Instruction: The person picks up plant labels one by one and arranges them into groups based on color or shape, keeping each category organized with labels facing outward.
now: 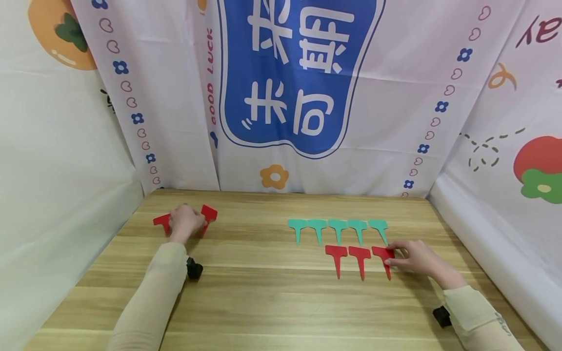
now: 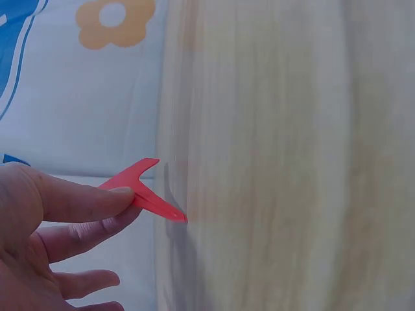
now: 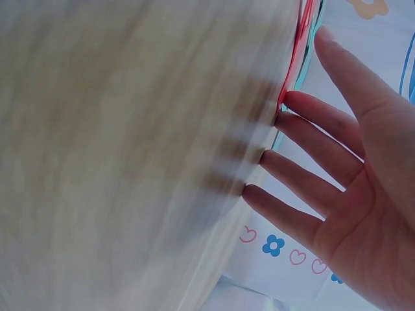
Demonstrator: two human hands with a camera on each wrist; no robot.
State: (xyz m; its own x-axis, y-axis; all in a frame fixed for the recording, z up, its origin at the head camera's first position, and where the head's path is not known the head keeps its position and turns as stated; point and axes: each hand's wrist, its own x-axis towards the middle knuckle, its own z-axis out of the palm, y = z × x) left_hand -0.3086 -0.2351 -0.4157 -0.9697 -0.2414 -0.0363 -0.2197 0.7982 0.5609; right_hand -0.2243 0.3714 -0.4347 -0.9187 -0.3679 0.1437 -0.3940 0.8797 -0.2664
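Note:
My left hand is at the far left of the table. Its thumb and forefinger pinch a red T-shaped plant label, whose pointed stem is near the wood in the left wrist view. Another red label lies just left of that hand, partly hidden by it. My right hand reaches in from the right with its fingers fairly straight. Its fingertips touch the rightmost red label of a row of three, beside the middle red label and the left red label.
Several green T-shaped labels form a row just behind the red ones, stems pointing toward me. The wooden table meets a printed white cloth at the back, with more white cloth at both sides.

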